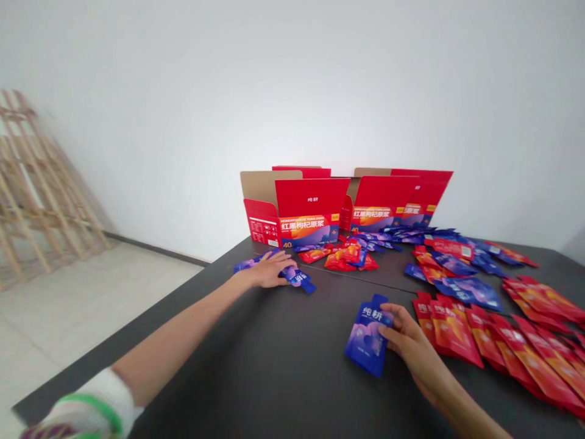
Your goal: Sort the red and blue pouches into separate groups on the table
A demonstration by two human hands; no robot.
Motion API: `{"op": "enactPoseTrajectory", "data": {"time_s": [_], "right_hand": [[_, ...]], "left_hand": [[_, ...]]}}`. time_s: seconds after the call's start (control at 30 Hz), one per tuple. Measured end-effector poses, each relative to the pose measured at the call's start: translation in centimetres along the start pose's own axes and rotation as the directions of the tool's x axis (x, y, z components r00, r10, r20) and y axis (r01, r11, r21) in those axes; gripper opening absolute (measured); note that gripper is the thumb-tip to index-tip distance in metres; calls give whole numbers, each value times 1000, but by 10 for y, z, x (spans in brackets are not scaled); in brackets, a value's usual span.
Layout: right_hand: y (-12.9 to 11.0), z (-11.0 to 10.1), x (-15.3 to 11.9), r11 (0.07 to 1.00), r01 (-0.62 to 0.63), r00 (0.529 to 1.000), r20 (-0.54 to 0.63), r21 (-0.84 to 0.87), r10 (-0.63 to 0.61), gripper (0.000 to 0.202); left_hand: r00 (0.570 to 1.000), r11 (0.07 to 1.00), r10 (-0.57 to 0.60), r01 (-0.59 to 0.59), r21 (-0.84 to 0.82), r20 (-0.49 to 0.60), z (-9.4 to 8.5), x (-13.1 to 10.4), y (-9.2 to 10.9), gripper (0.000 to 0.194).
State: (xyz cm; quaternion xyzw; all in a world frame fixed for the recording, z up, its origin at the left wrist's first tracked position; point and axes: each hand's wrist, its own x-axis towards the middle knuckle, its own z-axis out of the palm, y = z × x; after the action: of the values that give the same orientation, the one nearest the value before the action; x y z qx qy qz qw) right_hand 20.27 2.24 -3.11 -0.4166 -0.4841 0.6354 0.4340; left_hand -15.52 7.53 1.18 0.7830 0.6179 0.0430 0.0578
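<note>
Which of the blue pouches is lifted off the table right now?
The blue pouch in the right hand, tilted up near the red row; the other blue ones lie flat.

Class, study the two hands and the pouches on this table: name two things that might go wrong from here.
1. The left hand presses blue pouches lying close to the table edge; a sweep might push some off.
2. The right hand holds a blue pouch by its side only; it may slip and land among the red pouches.

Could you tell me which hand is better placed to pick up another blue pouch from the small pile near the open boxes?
Left: the left hand already rests on those blue pouches; the right hand holds one.
</note>
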Motion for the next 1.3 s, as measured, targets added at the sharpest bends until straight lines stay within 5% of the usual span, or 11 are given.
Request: {"op": "enactPoseTrajectory", "data": {"time_s": [0.17,0.37,0.47,0.6,0.77,0.93,1.07,1.2,1.3], "right_hand": [[-10,3,-5,996,-5,1000,-9,92,5,59],[-29,8,-19,983,-18,1000,-7,185,20,60],[-29,13,-29,991,32,996,-90,132,-20,69],[-22,14,-42,987,115,984,-151,114,-97,66],[-15,7,-56,986,66,985,-168,153,-39,35],[-12,4,-70,946,69,948,-317,315,37,37],[-17,-4,-83,971,111,960,-277,212,-49,29],[-26,-30,-100,984,72,959,-282,161,-24,25],[-36,-72,-116,981,-10,963,-262,194,62,29]], "left_hand": [[993,999,0,5,37,-121,14,-15,39,36],[969,991,-33,-1,-137,-243,39,-36,124,52],[977,901,-135,51,-431,-168,47,-40,171,66],[997,799,-78,66,-598,5,51,-41,218,79],[995,712,-33,91,-696,97,54,-37,252,76],[992,622,-86,125,-773,91,65,-36,277,71],[982,535,-137,186,-824,132,77,-41,298,66],[981,532,-34,181,-827,193,80,-49,324,66],[985,524,104,64,-849,139,78,-53,342,74]]}}
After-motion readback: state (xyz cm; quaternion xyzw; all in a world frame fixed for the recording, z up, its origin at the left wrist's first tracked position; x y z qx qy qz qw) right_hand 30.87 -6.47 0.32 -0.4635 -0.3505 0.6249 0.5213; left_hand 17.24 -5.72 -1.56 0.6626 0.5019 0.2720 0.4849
